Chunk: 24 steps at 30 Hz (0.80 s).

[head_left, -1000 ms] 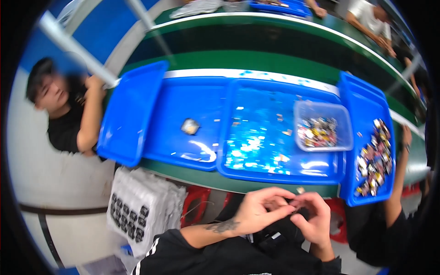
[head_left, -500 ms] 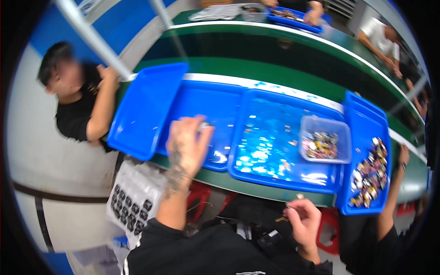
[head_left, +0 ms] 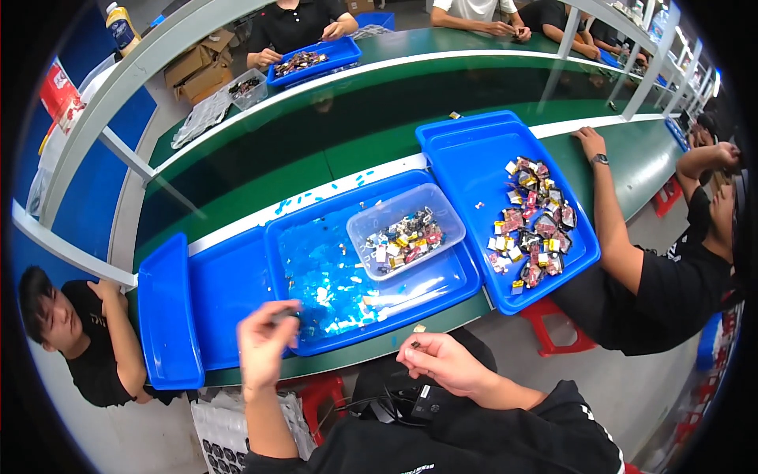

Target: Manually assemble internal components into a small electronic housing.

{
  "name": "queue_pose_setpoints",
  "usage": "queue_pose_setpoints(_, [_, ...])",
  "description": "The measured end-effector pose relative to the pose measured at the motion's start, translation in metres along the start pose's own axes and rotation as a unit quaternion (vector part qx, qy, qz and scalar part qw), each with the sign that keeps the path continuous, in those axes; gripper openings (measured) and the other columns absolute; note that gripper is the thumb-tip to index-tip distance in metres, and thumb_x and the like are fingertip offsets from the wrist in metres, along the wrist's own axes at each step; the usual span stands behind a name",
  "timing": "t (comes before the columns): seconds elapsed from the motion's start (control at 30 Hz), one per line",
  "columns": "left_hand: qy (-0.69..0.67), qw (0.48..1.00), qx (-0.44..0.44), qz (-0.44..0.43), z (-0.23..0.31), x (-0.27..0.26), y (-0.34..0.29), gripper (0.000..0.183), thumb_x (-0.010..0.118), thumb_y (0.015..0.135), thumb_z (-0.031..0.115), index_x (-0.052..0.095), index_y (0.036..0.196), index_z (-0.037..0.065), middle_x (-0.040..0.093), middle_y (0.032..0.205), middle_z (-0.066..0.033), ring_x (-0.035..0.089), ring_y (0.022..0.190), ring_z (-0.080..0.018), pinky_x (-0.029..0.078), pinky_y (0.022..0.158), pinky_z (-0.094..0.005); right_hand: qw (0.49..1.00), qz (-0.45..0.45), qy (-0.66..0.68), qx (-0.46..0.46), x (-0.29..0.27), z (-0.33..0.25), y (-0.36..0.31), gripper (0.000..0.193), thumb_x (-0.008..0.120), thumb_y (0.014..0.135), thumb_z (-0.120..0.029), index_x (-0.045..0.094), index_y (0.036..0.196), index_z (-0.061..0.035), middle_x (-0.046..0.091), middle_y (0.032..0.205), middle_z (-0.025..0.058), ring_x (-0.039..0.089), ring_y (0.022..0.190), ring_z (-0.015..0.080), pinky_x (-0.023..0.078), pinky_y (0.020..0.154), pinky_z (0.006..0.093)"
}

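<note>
My left hand [head_left: 264, 344], slightly blurred, is over the near edge of the blue trays with thumb and fingers closed on a small dark part [head_left: 286, 316]. To its right, my right hand [head_left: 446, 362] is in front of the table edge. Its thumb and forefinger pinch a tiny dark piece [head_left: 415, 344], too small to name. Between and beyond my hands lies a blue tray [head_left: 324, 338] with glossy blue film pieces. Standing in it is a translucent plastic box [head_left: 410, 267] of small mixed parts. Farther right, a heap of small wrapped parts [head_left: 541, 229] fills much of another blue tray [head_left: 466, 154].
More blue trays [head_left: 225, 272] continue at the left, one tilted over its neighbour. A small light piece [head_left: 419, 329] lies on the table edge. A co-worker's arm [head_left: 616, 213] rests at the right. Beneath the table are red stools [head_left: 553, 328] and a moulded sheet of black parts [head_left: 225, 419].
The view has swung to the right. My left hand has come back from over the left tray toward the near edge, closer to my right hand. My right hand stays pinched.
</note>
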<state>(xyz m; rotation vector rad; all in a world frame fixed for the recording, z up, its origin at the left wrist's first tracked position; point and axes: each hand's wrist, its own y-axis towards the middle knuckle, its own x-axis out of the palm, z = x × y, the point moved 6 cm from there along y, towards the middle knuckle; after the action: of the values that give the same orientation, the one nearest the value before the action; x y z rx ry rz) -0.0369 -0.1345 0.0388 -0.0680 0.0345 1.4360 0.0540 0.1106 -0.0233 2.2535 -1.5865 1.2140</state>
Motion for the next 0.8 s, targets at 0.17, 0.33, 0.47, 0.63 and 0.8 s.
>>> queue_pose_setpoints(0.17, [-0.131, 0.953, -0.117, -0.247, 0.012, 0.116, 0.015, 0.039, 0.054, 0.095, 0.012, 0.051, 0.131, -0.003, 0.064, 0.102, -0.0097, 0.055, 0.07, -0.0077, 0.046, 0.058, -0.0196, 0.916, 0.135, -0.306, -0.222, 0.009, -0.066, -0.013, 0.014, 0.071, 0.081, -0.002, 0.066, 0.094, -0.0033, 0.058, 0.086, -0.0014, 0.041, 0.058, -0.0001, 0.033, 0.05, 0.0176])
queue_pose_setpoints(0.33, [-0.275, 0.908, -0.118, -0.292, 0.03, 0.147, 0.007, 0.049, 0.058, 0.091, 0.003, 0.043, 0.137, -0.005, 0.057, 0.123, -0.0113, 0.058, 0.087, -0.0095, 0.05, 0.071, -0.0218, 0.782, 0.213, -0.429, -0.399, 0.031, -0.109, -0.025, 0.022, 0.072, 0.074, 0.007, 0.066, 0.093, -0.0016, 0.054, 0.094, 0.0042, 0.034, 0.053, -0.0017, 0.026, 0.043, 0.0165])
queue_pose_setpoints(0.47, [-0.321, 0.897, -0.073, -0.297, 0.025, 0.15, -0.002, 0.057, 0.06, 0.086, -0.007, 0.039, 0.139, -0.006, 0.053, 0.127, -0.0103, 0.053, 0.096, -0.0108, 0.051, 0.085, -0.0281, 0.79, 0.218, -0.403, -0.408, 0.026, -0.109, -0.021, 0.021, 0.07, 0.074, 0.009, 0.066, 0.091, -0.0018, 0.053, 0.095, 0.0046, 0.036, 0.054, -0.0013, 0.026, 0.043, 0.0163])
queue_pose_setpoints(0.63, [-0.319, 0.912, -0.032, -0.257, 0.006, 0.146, -0.013, 0.051, 0.056, 0.087, -0.012, 0.042, 0.136, -0.008, 0.05, 0.134, -0.0182, 0.059, 0.103, -0.0179, 0.054, 0.087, -0.0351, 0.779, 0.2, -0.447, -0.392, 0.037, -0.115, -0.024, 0.02, 0.07, 0.073, 0.01, 0.067, 0.088, -0.0022, 0.052, 0.094, 0.0059, 0.047, 0.058, 0.0022, 0.033, 0.044, 0.0176])
queue_pose_setpoints(0.8, [-0.333, 0.902, 0.042, -0.272, -0.003, 0.141, -0.019, 0.048, 0.053, 0.087, -0.014, 0.044, 0.134, -0.01, 0.051, 0.13, -0.0255, 0.06, 0.108, -0.0277, 0.053, 0.089, -0.0383, 0.741, 0.156, -0.494, -0.427, 0.049, -0.117, -0.026, 0.023, 0.075, 0.068, 0.009, 0.069, 0.088, -0.0015, 0.052, 0.095, 0.0082, 0.063, 0.063, 0.0104, 0.048, 0.05, 0.0224])
